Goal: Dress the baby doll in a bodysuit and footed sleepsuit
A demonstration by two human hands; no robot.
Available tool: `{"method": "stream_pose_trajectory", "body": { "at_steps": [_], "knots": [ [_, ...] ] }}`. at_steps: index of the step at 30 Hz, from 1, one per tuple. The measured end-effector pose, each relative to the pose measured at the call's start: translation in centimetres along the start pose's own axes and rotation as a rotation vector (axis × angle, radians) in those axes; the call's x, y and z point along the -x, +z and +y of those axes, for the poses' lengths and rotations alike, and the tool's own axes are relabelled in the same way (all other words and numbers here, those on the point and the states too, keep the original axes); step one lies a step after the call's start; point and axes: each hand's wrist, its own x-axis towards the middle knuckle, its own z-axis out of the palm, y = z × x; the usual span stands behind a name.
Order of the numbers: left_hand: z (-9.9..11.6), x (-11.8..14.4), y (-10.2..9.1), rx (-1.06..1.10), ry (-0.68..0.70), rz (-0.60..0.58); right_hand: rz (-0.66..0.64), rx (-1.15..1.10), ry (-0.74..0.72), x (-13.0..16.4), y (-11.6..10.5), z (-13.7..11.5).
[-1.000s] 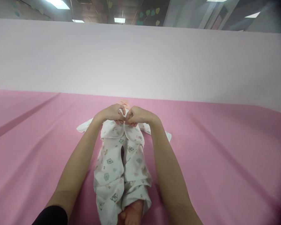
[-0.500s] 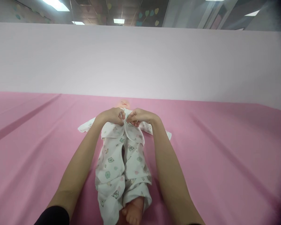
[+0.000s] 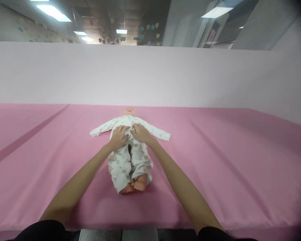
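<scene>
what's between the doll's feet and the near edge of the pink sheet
Nothing: in the head view only bare pink sheet lies between the doll's feet and its near edge.

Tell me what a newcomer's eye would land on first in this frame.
A baby doll in a white printed sleepsuit lies on its back mid-frame on the pink sheet, bare feet toward the camera. The left hand and right hand rest side by side on its chest. Behind it a pale pink wall spans the frame.
</scene>
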Motion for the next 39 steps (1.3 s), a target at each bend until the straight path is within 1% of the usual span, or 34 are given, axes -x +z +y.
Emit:
{"method": "stream_pose_trajectory", "body": {
  "at_steps": [2,3,5,7,9,12,16,19,21,23,24,29,31,36,39],
  "knots": [
    [-0.1,1.8,0.3,0.064,0.021,0.007,0.106,0.079,-0.048,2.5,1.3,-0.4],
    [-0.1,2.7,0.5,0.091,0.02,0.002,0.127,0.077,-0.072,3.7,2.0,-0.4],
    [-0.3,4.2,0.7,0.143,0.005,-0.004,0.121,-0.003,-0.095,5.6,3.0,-0.3],
    [-0.3,5.5,0.9,0.204,-0.015,0.003,0.098,-0.146,-0.075,6.8,3.8,0.1],
    [-0.2,6.6,0.9,0.258,-0.029,0.02,0.107,-0.299,-0.037,7.4,4.4,0.4],
    [0.2,7.8,0.7,0.288,-0.057,0.039,0.192,-0.455,-0.001,7.6,4.9,0.6],
    [0.6,8.7,-0.1,0.277,-0.089,0.064,0.334,-0.541,0.109,7.7,5.2,0.9],
    [0.8,8.9,-0.7,0.249,-0.074,0.104,0.41,-0.582,0.181,7.9,5.2,1.8],
    [0.8,8.8,-1.1,0.224,-0.058,0.145,0.41,-0.533,0.258,7.9,5.1,2.5],
    [0.9,8.7,-1.4,0.198,-0.041,0.181,0.376,-0.435,0.322,7.8,5.0,3.2],
    [1.0,8.7,-1.5,0.186,-0.027,0.193,0.355,-0.391,0.331,7.7,4.9,3.5],
    [1.3,8.7,-1.6,0.147,0.01,0.217,0.293,-0.278,0.248,7.4,5.1,4.3],
    [1.4,8.8,-1.5,0.163,-0.002,0.197,0.278,-0.247,0.235,7.4,5.1,4.4],
    [1.5,9.0,-1.7,0.197,-0.08,0.082,0.236,-0.21,0.227,7.6,4.9,4.4],
    [1.5,8.9,-1.7,0.179,-0.112,0.058,0.217,-0.202,0.225,7.7,4.6,4.2]
  ]
}}
